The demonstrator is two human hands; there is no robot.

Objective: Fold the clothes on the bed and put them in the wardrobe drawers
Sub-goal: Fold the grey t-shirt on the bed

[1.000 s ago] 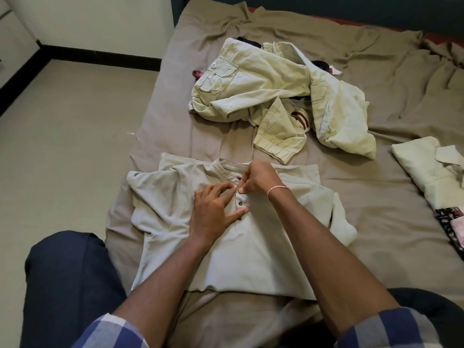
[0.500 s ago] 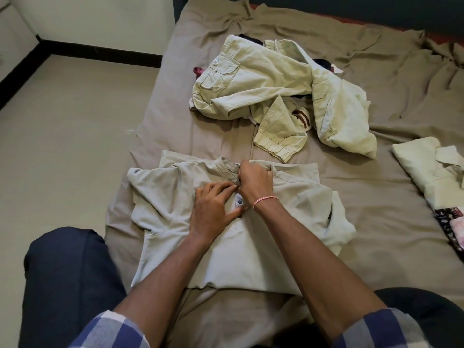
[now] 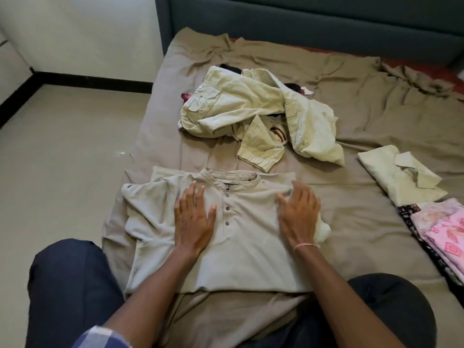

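While flat on shirt (image 3: 247, 249), hands (image 3: 193, 223) (image 3: 299, 219) apart.

pale floor (image 3: 62, 172), white wall (image 3: 88, 33), black skirting (image 3: 95, 82)

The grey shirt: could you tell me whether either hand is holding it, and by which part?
Nothing is held. The left hand and right hand rest flat on the chest of the grey shirt, fingers straight.

Henley shirt (image 3: 241, 237): pale grey-beige, dark buttons. Bedsheet (image 3: 364, 109): plain taupe. Crumpled garment (image 3: 251, 109): pale yellow-green. Folded shirt (image 3: 396, 177): the same pale green. Pink cloth (image 3: 447, 237): diamond print. Black cloth (image 3: 408, 209): pale floral print. Headboard (image 3: 301, 16): dark teal. My sleeve (image 3: 100, 335): blue-white check. My wrist thread (image 3: 305, 245): pink.
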